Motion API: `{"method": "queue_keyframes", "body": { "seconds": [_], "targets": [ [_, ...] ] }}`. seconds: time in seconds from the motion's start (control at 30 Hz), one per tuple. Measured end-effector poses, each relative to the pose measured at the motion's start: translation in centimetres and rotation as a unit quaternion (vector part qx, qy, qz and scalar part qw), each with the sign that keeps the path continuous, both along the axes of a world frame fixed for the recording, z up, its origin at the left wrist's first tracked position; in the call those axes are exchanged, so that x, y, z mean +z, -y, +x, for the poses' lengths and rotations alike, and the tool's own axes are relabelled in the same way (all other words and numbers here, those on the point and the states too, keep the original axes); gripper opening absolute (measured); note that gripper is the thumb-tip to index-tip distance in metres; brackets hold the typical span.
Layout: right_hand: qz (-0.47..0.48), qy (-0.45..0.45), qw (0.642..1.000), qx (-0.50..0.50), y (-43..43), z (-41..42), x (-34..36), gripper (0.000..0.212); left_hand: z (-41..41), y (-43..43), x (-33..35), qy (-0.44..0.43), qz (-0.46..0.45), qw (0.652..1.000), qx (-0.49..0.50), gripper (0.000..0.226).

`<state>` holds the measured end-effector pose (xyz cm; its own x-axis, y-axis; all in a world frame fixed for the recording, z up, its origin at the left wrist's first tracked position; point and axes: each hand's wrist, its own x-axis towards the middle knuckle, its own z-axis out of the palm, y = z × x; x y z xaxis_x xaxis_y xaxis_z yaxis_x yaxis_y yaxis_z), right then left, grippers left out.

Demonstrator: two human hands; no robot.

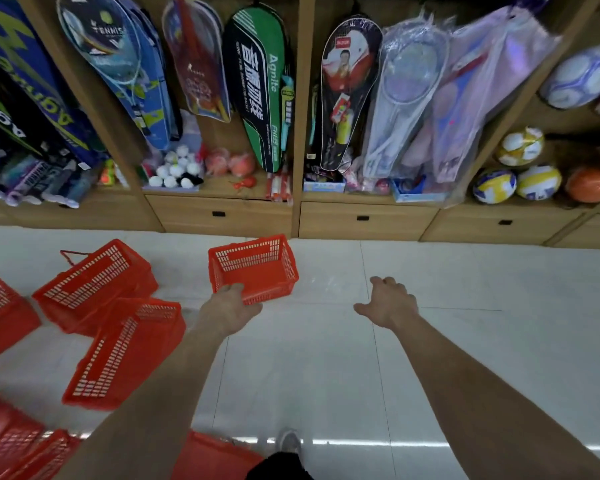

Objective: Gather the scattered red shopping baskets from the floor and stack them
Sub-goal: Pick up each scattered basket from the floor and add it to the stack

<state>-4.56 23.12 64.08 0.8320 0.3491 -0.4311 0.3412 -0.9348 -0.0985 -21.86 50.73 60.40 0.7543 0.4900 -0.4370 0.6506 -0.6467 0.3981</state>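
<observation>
Nearest me, blurred red plastic baskets (14, 441) crowd the glossy tiled floor (326, 375), below-left of the held basket (253, 268). Left of it, a tipped basket (125, 351) shows its slotted lattice wall, with its long axis running near-left to far-right. Just beyond lies a handled basket (94, 285). The left hand (229, 308) curls over the near rim of the held basket, an empty rectangular mesh-walled tub, mouth up, long axis left-right. Right of it the right hand (388, 303) hovers, fingers spread, holding nothing. Behind it I read wooden shelving (222, 216) carrying bagged rackets (257, 91) and balls (537, 181).
</observation>
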Motion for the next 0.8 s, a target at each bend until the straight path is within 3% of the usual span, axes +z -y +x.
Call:
{"method": "queue_keyframes", "body": {
  "seconds": [0.37,0.63,0.8],
  "targets": [
    [0.002,-0.034,0.996,0.083,-18.0,16.5,-4.8,0.078,12.0,-13.3,-4.3,-0.051,0.013,0.996,0.075,0.079],
    [-0.047,-0.113,0.984,0.128,-29.8,30.8,-15.1,0.08,21.1,-23.9,-10.6,-0.112,-0.012,0.974,0.196,0.082],
    [-0.062,-0.136,0.976,0.158,-37.3,37.6,-23.4,0.08,26.6,-30.1,-16.9,-0.155,0.004,0.966,0.206,0.078]
  ]
}}
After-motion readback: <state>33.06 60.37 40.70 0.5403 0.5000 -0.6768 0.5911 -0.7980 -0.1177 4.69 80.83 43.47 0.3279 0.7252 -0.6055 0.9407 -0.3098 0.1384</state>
